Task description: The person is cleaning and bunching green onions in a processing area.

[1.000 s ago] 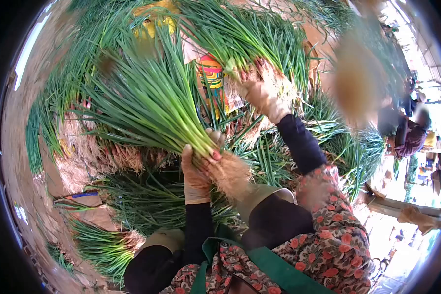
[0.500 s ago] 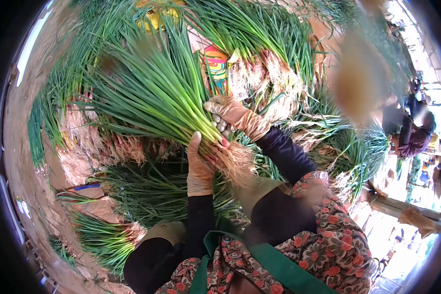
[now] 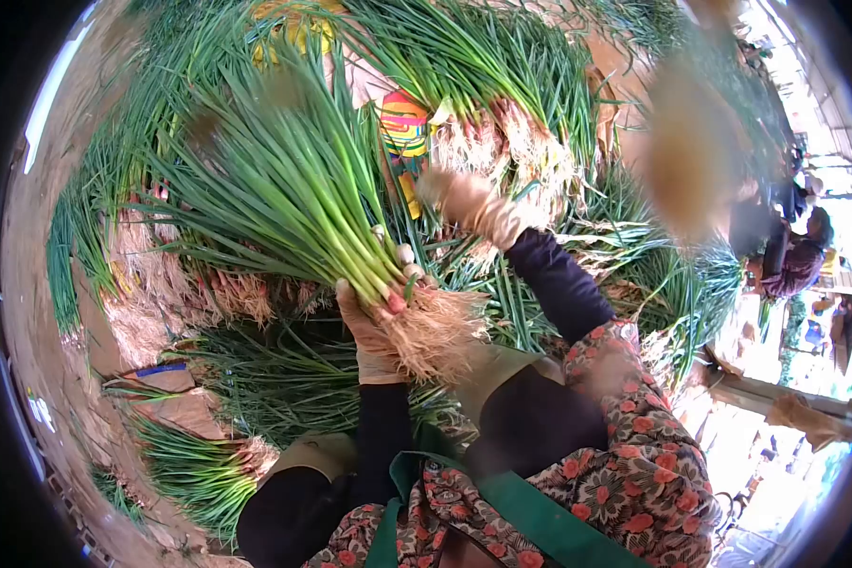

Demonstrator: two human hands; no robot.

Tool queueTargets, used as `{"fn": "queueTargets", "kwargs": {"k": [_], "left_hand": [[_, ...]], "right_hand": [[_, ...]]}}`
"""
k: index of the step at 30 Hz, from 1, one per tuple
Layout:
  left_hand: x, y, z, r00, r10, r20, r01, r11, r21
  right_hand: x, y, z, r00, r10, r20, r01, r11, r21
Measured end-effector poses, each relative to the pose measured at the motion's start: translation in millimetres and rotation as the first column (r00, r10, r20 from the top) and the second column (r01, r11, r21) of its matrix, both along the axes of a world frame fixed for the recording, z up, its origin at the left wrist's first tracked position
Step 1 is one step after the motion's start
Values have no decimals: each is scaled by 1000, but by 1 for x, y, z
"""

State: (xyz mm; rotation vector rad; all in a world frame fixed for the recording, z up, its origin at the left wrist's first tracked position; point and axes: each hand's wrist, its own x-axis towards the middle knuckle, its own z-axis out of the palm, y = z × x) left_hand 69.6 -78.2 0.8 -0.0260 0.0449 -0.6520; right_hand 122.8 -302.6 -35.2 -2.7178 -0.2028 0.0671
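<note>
My left hand [image 3: 369,331], in a tan glove, is closed around a thick bunch of spring onions [image 3: 322,204] just above the roots. Its pale fingertips show on the far side of the stalks. The green leaves fan out to the upper left, and the pale tangled roots [image 3: 435,336] hang toward my lap. Off to the right of the bunch is my gloved right hand [image 3: 469,204], apart from the stalks. Its fingers are smeared by motion, near a brightly patterned cloth or bag [image 3: 403,128].
Heaped spring onions [image 3: 511,123] lie beyond my right hand, roots toward me. More piles lie at the left [image 3: 142,275] and under the held bunch. A smaller bundle [image 3: 199,464] rests at lower left. A person [image 3: 800,256] sits at far right.
My right hand has let go of the bunch and moved slightly up and right. The left hand still grips the spring onions, which have shifted a little down and left.
</note>
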Motion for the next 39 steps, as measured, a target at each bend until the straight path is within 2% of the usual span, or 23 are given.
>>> {"fn": "queueTargets", "kwargs": {"k": [1,2,3,6,7,9,10,11,12,13,15,17,18,20,26,29,30,31,33,34,36,37,39], "left_hand": [[-2,3,-5,998,-5,-58,6,1000,19],[-4,2,-9,998,-2,-66,1,1000,-5],[-3,0,-5,997,-2,-74,-1,1000,-30],[-3,1,-9,995,-45,-91,43,999,-25],[-1,1,-12,996,-18,-90,23,999,47],[-1,0,-18,994,33,-101,-12,980,197],[0,-1,-7,994,17,-107,7,976,219],[3,2,-14,998,7,-55,8,964,266],[0,5,-16,999,-13,-46,28,942,336],[1,7,-15,999,-37,-36,47,937,347],[3,8,-21,996,-85,-14,85,946,313],[3,7,-19,997,-75,-15,77,953,292],[1,3,-16,999,-38,-27,44,948,315],[1,3,-21,997,-48,-57,65,938,340],[2,6,-24,998,-63,-25,67,939,338],[-2,1,-29,998,6,-69,13,963,270],[0,-1,-22,1000,-10,-12,11,989,144],[1,-3,-13,999,-10,46,9,1000,16],[-4,-1,2,998,6,-64,1,994,109],[-4,0,1,997,2,-78,5,996,94],[-2,0,-4,996,-8,-84,13,999,51],[-2,-1,-7,997,-20,-77,22,999,24],[2,-1,-12,996,-77,-38,74,994,-76]], "right_hand": [[19,-20,-3,940,-254,229,208,956,207],[43,-41,-5,877,-466,121,468,884,13],[50,-55,4,829,-534,169,546,837,-30],[61,-65,4,849,-220,481,433,811,-393],[63,-59,2,925,-366,100,378,865,-329],[40,-26,31,937,-331,-108,344,927,149],[23,-9,40,942,-278,-186,304,945,125],[-1,9,27,952,-246,-182,297,887,354],[-24,16,23,991,18,-129,13,972,234],[-38,43,60,950,-4,-311,75,973,217],[-61,45,45,939,134,-316,38,874,484],[-52,39,39,948,93,-304,64,881,469],[-43,36,40,899,2,-438,220,863,455],[-30,43,41,974,-27,-224,144,837,527],[-13,61,5,784,-126,-608,572,526,629],[-34,48,-25,931,-282,-232,304,951,63],[-35,41,-28,892,-189,-411,209,978,3],[-39,12,-98,894,175,-412,-148,984,97],[-16,24,13,849,-57,-525,106,992,65],[-2,2,-6,972,-65,-225,128,952,279],[36,-27,-2,945,-288,157,243,936,255],[51,-31,18,873,-417,253,423,905,33],[68,-41,15,916,-401,28,383,850,-360]]}}
